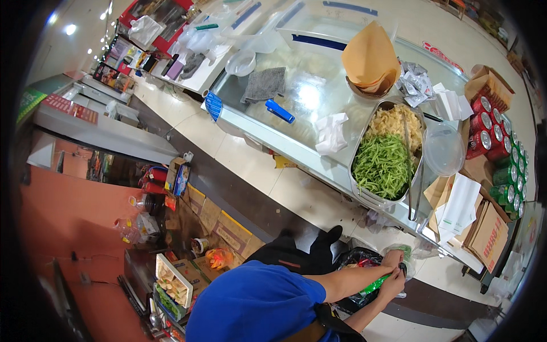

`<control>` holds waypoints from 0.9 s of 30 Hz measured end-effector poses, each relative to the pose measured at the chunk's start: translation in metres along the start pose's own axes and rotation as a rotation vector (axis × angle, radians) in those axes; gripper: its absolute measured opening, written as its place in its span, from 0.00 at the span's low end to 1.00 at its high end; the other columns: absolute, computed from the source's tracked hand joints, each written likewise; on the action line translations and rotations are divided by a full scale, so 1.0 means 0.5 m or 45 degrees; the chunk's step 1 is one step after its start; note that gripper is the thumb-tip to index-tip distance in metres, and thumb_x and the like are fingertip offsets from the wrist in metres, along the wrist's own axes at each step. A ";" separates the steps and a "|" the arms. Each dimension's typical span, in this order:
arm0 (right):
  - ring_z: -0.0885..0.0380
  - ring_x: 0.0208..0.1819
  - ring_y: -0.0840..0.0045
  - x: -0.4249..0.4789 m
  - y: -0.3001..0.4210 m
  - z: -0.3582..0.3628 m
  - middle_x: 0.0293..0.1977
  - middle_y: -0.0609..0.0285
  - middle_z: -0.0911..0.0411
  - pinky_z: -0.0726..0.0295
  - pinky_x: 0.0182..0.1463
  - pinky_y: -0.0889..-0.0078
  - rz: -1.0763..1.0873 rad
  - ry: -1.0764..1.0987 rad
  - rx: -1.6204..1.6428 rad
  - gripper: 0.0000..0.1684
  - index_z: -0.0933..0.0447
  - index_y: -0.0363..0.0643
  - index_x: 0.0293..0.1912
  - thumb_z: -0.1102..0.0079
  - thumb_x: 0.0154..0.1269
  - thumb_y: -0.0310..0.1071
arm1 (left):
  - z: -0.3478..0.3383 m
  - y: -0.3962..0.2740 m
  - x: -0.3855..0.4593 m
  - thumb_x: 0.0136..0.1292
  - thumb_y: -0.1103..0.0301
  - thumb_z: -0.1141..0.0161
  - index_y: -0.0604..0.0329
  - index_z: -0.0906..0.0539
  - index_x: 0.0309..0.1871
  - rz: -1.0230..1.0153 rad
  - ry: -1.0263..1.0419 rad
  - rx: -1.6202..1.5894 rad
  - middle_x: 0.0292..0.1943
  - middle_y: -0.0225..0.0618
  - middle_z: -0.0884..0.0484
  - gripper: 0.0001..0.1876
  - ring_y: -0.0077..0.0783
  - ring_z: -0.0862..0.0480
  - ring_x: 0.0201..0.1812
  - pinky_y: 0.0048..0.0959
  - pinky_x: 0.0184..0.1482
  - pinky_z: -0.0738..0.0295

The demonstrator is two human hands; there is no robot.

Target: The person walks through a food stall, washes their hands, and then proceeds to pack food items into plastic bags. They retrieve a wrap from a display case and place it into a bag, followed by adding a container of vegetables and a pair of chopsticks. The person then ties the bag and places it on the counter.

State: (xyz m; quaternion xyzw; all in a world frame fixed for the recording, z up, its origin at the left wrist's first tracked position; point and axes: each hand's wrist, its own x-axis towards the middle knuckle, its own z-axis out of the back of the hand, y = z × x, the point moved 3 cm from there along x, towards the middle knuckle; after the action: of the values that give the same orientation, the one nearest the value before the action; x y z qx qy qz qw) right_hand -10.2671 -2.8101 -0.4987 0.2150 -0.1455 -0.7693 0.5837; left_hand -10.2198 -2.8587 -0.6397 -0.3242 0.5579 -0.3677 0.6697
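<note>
At the lower right both my hands are close together over a black plastic bag (348, 258) that holds mixed refuse. My left hand (392, 259) is the farther one, its fingers closed around a gathered dark piece that looks like the bag's edge. My right hand (392, 283) pinches the same dark piece from the near side. Bright green plastic (375, 284) shows beneath my forearms. A clear plastic bag (405, 253) with something green inside lies just beyond my hands. The bag's far side is partly hidden by my arms.
A glass-topped counter (299, 92) runs alongside. It carries a metal tray (363, 199) of shredded cucumber and pale strips, with tongs (409, 179), paper bags (487, 233), red cans (480, 122) and green cans (504, 174). Flattened cardboard (233, 231) lies on the floor.
</note>
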 end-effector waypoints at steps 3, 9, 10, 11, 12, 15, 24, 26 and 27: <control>0.13 0.41 0.55 -0.021 0.020 0.013 0.41 0.45 0.13 0.15 0.46 0.60 -0.104 -0.132 0.178 0.22 0.19 0.28 0.52 0.45 0.80 0.42 | 0.036 -0.007 0.011 0.57 0.74 0.41 0.58 0.16 0.36 -0.002 -0.268 0.228 0.34 0.48 0.12 0.06 0.53 0.12 0.40 0.45 0.45 0.18; 0.16 0.37 0.74 0.087 -0.020 -0.152 0.33 0.56 0.17 0.15 0.37 0.71 -0.672 -0.076 1.403 0.13 0.22 0.34 0.48 0.43 0.80 0.36 | 0.134 -0.088 0.022 0.54 0.72 0.30 0.64 0.23 0.42 -0.220 0.127 0.040 0.38 0.52 0.16 0.15 0.54 0.15 0.42 0.44 0.43 0.22; 0.16 0.36 0.74 0.121 -0.056 -0.192 0.34 0.57 0.18 0.15 0.36 0.71 -0.645 -0.068 1.694 0.11 0.24 0.35 0.46 0.42 0.79 0.35 | 0.152 -0.099 0.022 0.53 0.72 0.29 0.63 0.24 0.45 -0.271 0.152 0.068 0.40 0.51 0.17 0.18 0.53 0.15 0.45 0.44 0.46 0.22; 0.17 0.37 0.75 0.154 -0.086 -0.215 0.35 0.58 0.18 0.16 0.37 0.71 -0.622 -0.035 1.642 0.10 0.25 0.36 0.45 0.42 0.79 0.34 | 0.171 -0.104 0.025 0.53 0.72 0.28 0.63 0.24 0.47 -0.318 0.171 0.102 0.42 0.50 0.17 0.20 0.53 0.15 0.49 0.44 0.48 0.21; 0.17 0.38 0.75 0.181 -0.105 -0.232 0.37 0.58 0.18 0.16 0.38 0.70 -0.606 0.003 1.591 0.09 0.26 0.37 0.43 0.42 0.79 0.33 | 0.180 -0.091 0.013 0.53 0.73 0.29 0.63 0.27 0.55 -0.441 0.218 -0.079 0.50 0.49 0.22 0.26 0.54 0.18 0.55 0.44 0.54 0.22; 0.17 0.52 0.72 0.289 -0.049 -0.300 0.55 0.55 0.18 0.15 0.46 0.69 -0.535 -0.084 1.676 0.16 0.25 0.36 0.60 0.42 0.76 0.26 | 0.297 -0.097 -0.057 0.56 0.70 0.31 0.65 0.27 0.64 -0.521 0.205 -0.058 0.53 0.53 0.22 0.32 0.58 0.19 0.55 0.46 0.58 0.23; 0.21 0.33 0.73 0.210 -0.067 -0.508 0.40 0.57 0.17 0.19 0.31 0.63 -0.202 0.219 0.371 0.15 0.21 0.38 0.53 0.39 0.71 0.35 | 1.050 0.337 -0.311 0.57 0.43 0.28 0.57 0.20 0.66 -0.152 0.075 0.752 0.53 0.53 0.13 0.38 0.57 0.14 0.56 0.50 0.59 0.20; 0.17 0.41 0.68 0.097 0.064 -0.574 0.45 0.56 0.16 0.15 0.36 0.60 -0.187 0.987 0.732 0.21 0.23 0.46 0.58 0.34 0.68 0.39 | 1.248 0.335 -0.411 0.63 0.42 0.32 0.57 0.15 0.58 -0.112 -0.049 0.660 0.51 0.50 0.12 0.30 0.53 0.13 0.55 0.45 0.57 0.19; 0.17 0.49 0.70 -0.028 0.230 -0.543 0.55 0.56 0.18 0.14 0.44 0.61 -0.330 1.195 0.814 0.29 0.28 0.45 0.67 0.32 0.71 0.40 | 1.338 0.297 -0.470 0.67 0.41 0.34 0.57 0.13 0.55 -0.121 -0.045 0.556 0.50 0.48 0.11 0.28 0.52 0.13 0.54 0.44 0.56 0.19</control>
State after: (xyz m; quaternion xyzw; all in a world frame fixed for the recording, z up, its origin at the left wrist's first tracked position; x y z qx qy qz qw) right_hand -10.0318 -2.8210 -0.6765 0.7146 -0.0688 -0.5745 0.3930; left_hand -9.5660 -2.5647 -0.5336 -0.2037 0.4374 -0.5053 0.7154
